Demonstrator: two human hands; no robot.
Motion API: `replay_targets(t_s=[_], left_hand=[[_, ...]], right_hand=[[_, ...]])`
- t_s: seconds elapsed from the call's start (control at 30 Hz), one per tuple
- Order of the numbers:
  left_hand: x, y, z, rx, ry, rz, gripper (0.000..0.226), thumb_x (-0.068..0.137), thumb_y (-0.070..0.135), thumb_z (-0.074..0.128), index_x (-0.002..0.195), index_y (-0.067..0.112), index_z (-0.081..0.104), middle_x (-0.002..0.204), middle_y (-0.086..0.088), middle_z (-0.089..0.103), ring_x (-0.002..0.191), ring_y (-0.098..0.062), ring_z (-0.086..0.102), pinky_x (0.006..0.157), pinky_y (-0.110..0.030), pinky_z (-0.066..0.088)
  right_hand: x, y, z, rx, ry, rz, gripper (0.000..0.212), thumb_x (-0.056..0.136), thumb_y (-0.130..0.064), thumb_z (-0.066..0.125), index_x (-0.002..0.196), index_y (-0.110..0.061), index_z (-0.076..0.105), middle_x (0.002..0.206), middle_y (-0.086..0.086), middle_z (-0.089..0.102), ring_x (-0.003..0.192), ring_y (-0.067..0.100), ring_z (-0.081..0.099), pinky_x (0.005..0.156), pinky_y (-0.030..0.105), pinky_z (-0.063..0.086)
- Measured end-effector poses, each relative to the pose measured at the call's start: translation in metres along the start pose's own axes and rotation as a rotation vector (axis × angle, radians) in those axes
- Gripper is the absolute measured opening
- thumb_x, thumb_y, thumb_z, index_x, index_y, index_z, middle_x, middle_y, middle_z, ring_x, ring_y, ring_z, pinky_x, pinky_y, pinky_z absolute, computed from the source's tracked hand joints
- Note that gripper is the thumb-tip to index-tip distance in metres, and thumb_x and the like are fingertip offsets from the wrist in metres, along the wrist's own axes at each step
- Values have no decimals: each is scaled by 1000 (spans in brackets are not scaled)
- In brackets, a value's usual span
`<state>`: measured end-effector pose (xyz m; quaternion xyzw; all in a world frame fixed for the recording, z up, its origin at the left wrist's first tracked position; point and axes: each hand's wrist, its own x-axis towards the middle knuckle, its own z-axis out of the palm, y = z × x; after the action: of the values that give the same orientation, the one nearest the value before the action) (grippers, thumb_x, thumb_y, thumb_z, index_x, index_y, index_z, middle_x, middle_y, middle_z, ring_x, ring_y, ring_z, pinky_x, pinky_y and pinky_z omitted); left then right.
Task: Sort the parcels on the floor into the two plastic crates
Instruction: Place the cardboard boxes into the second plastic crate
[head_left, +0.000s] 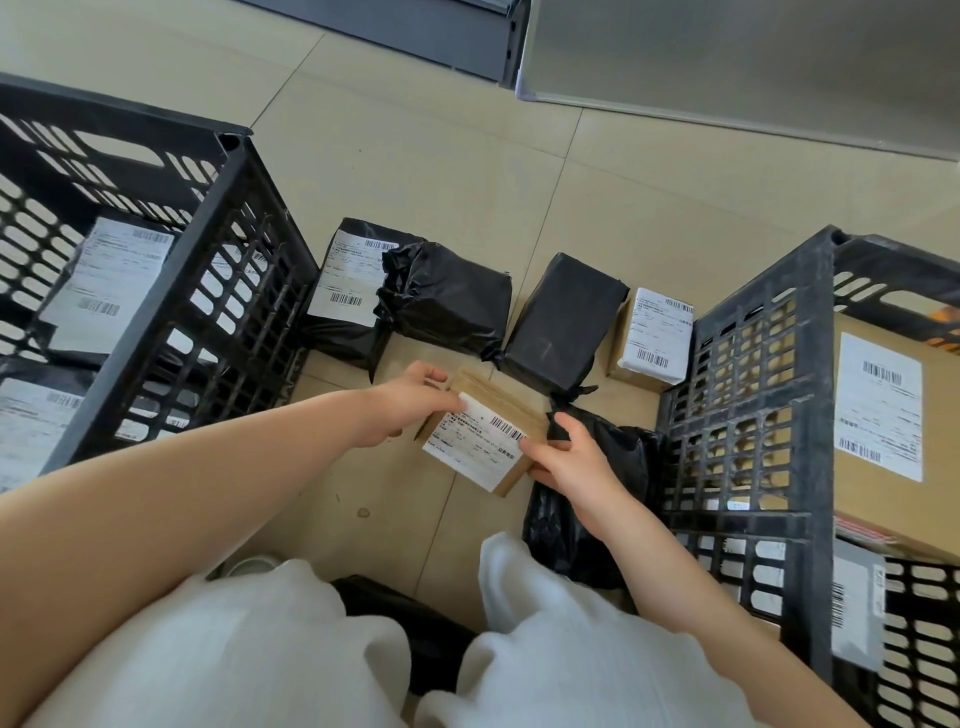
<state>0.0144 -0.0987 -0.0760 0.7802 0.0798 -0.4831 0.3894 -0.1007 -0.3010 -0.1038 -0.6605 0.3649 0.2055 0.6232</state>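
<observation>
A small brown cardboard parcel (493, 415) with a white label is held just above the floor between both hands. My left hand (410, 402) grips its left edge and my right hand (566, 457) grips its right edge. Black plastic crates flank me: the left crate (228, 218) holds black bagged parcels with labels, the right crate (753, 364) holds a large brown box (883, 415). On the floor beyond lie a labelled black bag (348, 291), a crumpled black bag (447, 296), a black wrapped box (563, 317) and a small brown labelled box (654, 338).
Another black bag (602, 493) lies under my right forearm beside the right crate. My knees in white trousers (311, 649) fill the foreground. A grey metal cabinet (727, 62) stands at the back right on the beige tiled floor (415, 156).
</observation>
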Motion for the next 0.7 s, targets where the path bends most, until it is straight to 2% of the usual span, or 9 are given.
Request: replay_targets(t_s=[0.07, 0.17, 0.23, 0.3, 0.43, 0.6, 0.7], left_hand=[[0, 0, -1, -34, 2, -15, 61, 88, 51, 64, 141, 37, 39, 132, 4, 55, 124, -23, 48, 108, -49, 34], [-1, 3, -3, -70, 60, 0, 53, 82, 65, 58, 131, 44, 50, 123, 0, 59, 112, -22, 57, 103, -49, 42], [-2, 6, -4, -99, 72, 31, 49, 85, 63, 58, 127, 40, 53, 115, -1, 65, 105, -20, 64, 99, -48, 49], [-5, 7, -6, -111, 79, 47, 44, 90, 58, 57, 127, 34, 54, 106, 1, 70, 98, -17, 68, 93, -44, 54], [-12, 8, -7, -107, 93, 62, 48, 89, 60, 58, 127, 32, 56, 105, 2, 71, 97, -15, 68, 93, -45, 55], [-24, 21, -16, -96, 62, 89, 42, 89, 59, 59, 120, 31, 60, 101, 1, 74, 96, -15, 71, 93, -45, 55], [-33, 32, -23, -84, -23, 67, 41, 90, 59, 59, 115, 27, 65, 105, -1, 75, 98, -16, 72, 92, -44, 56]], right_hand=[[-1, 1, -1, 81, -58, 38, 69, 89, -26, 74, 148, -12, 40, 121, 8, 65, 104, 21, 69, 92, 35, 57], [-6, -1, 2, 174, -141, 76, 50, 92, -27, 71, 133, -3, 54, 114, 15, 68, 100, 25, 71, 90, 36, 58], [-8, -2, 4, 174, -167, 82, 44, 93, -28, 69, 126, -3, 57, 111, 17, 67, 101, 28, 69, 93, 39, 57], [-10, -3, 3, 129, -164, 78, 46, 91, -36, 70, 124, -7, 58, 117, 13, 65, 108, 26, 65, 96, 40, 55], [-10, -1, -2, 99, -160, 99, 53, 85, -49, 72, 125, -17, 58, 127, 1, 59, 120, 19, 55, 103, 40, 50], [-20, -7, -6, 263, -250, 91, 50, 89, -38, 71, 130, -14, 54, 114, 9, 66, 105, 22, 65, 98, 40, 53], [-31, -14, -10, 294, -271, 60, 39, 91, -35, 70, 123, -14, 61, 109, 11, 67, 102, 22, 66, 102, 40, 52]])
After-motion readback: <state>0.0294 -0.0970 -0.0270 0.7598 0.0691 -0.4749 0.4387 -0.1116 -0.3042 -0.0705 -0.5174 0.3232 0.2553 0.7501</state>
